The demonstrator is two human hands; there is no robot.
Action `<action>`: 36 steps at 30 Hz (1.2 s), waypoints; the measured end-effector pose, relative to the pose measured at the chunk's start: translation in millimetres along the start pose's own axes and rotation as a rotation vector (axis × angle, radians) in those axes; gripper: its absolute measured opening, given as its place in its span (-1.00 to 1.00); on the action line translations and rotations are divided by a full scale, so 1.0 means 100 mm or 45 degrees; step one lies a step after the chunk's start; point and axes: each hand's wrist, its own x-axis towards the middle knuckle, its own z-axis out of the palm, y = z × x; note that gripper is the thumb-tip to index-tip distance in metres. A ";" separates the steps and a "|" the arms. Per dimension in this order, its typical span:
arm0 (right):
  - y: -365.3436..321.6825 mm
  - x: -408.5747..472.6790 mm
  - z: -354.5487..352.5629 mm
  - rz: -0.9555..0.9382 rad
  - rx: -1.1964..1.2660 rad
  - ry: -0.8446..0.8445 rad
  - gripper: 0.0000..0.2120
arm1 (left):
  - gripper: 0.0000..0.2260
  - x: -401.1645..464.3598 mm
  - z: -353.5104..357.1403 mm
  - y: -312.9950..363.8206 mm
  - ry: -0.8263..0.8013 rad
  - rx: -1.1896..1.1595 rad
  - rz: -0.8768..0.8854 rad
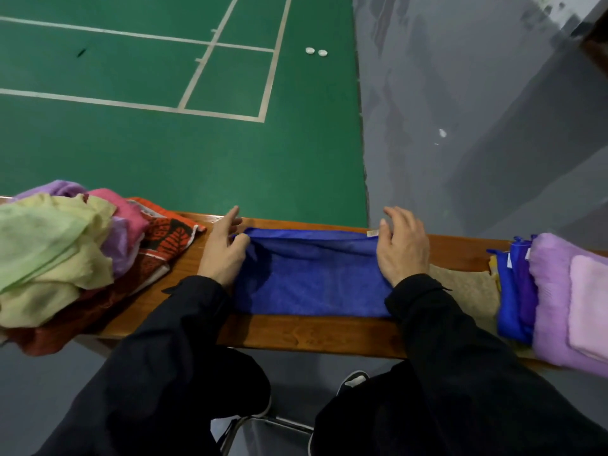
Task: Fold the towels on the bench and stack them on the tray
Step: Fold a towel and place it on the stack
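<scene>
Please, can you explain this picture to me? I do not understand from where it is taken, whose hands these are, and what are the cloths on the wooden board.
There is no machine: a person wears a camera on the head, so this one picture looks down at their own arms in black sleeves. The board is a wooden bench beside a green sports court. The left hand pinches one end of a blue towel lying flat on the bench; the right hand rests on the other end, fingers relaxed. At the left lies an unfolded pile of coloured towels. At the right is a folded stack, blue and purple. Any tray under it is hidden.
</scene>
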 end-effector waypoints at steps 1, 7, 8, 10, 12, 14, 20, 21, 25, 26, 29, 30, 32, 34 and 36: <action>-0.06 -0.04 0.00 -0.073 0.031 0.035 -0.61 | -0.41 -0.01 0.00 0.01 -0.006 -0.108 -0.010; -0.30 -0.45 0.18 -0.502 0.068 -0.070 -0.71 | -0.89 0.11 0.05 -0.03 0.147 0.275 0.052; -0.29 -0.46 0.22 -0.473 0.051 -0.134 -0.66 | -0.88 0.13 0.05 -0.02 0.145 0.331 0.070; -0.23 -0.37 0.27 -0.347 0.036 -0.215 -0.59 | -0.87 0.14 0.05 -0.03 0.118 0.362 0.106; -0.14 -0.22 0.25 -0.238 0.004 -0.262 -0.60 | -0.90 0.11 0.03 -0.06 0.087 0.349 0.149; -0.07 -0.09 0.19 -0.214 -0.105 -0.328 -0.66 | -0.90 0.09 0.01 -0.11 0.072 0.362 0.187; 0.06 -0.02 0.10 -0.352 -0.299 -0.246 -0.88 | -0.89 0.11 -0.01 -0.16 0.058 0.363 0.181; 0.07 -0.03 0.10 -0.369 -0.306 -0.236 -0.90 | -0.87 0.11 -0.01 -0.16 0.037 0.335 0.164; 0.08 -0.05 0.08 -0.392 -0.237 -0.234 -0.95 | -0.69 0.07 -0.01 -0.16 -0.008 0.174 0.110; 0.07 -0.05 0.07 -0.368 -0.212 -0.251 -0.95 | -0.69 0.05 -0.01 -0.13 0.005 0.159 0.116; 0.02 -0.04 0.06 -0.245 -0.139 -0.306 -0.93 | -0.70 0.05 -0.02 -0.06 0.016 0.155 0.112; 0.01 -0.03 0.07 -0.218 -0.133 -0.315 -0.93 | -0.71 0.05 -0.02 -0.03 -0.006 0.185 0.097; -0.02 -0.01 0.07 -0.204 -0.138 -0.312 -0.93 | -0.83 0.04 -0.03 -0.01 -0.085 0.257 0.079; -0.03 -0.01 0.09 -0.213 -0.145 -0.295 -0.93 | -0.84 0.04 -0.06 -0.03 -0.130 0.449 0.140; -0.02 -0.02 0.12 -0.206 -0.145 -0.258 -0.93 | -0.82 0.05 -0.07 -0.02 -0.091 0.602 0.199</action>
